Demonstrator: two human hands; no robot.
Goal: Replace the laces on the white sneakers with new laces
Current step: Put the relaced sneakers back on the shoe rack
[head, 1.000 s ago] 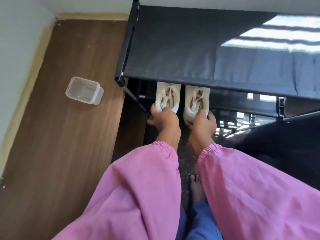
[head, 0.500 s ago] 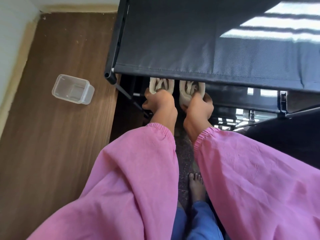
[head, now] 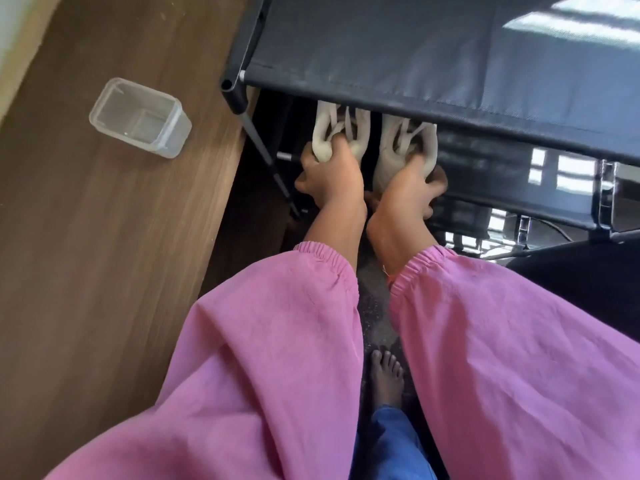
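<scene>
Both hands have pulled the pair a bit further out from under the rack since half a second back, so more of each shoe shows now, and the camera has swung closer and tilted. Left hand (head: 330, 176) has its fingers curled round the heel end of the left off-white lace-up sneaker (head: 341, 133), and the right hand (head: 407, 188) grips the heel end of the right off-white lace-up sneaker (head: 403, 145) the same way, thumb on one side and fingers wrapped round the other. The shoes sit side by side, close but not touching, toes tucked under the top tier of the black fabric-and-tube shoe rack (head: 415, 57), so only the back halves are visible. They look creamy rather than bright white, with loose pale laces looping over the tongues. No logo or writing I can read anywhere, it's too blurry. Off to the left, on the brown wood-grain floor (head: 104, 237), there's a clear rectangular plastic tub (head: 140, 117) well apart from the rack. Loose pink sleeves (head: 277, 341) cover both forearms, and a bare foot (head: 386, 375) pokes out of a blue trouser leg between them.
</scene>
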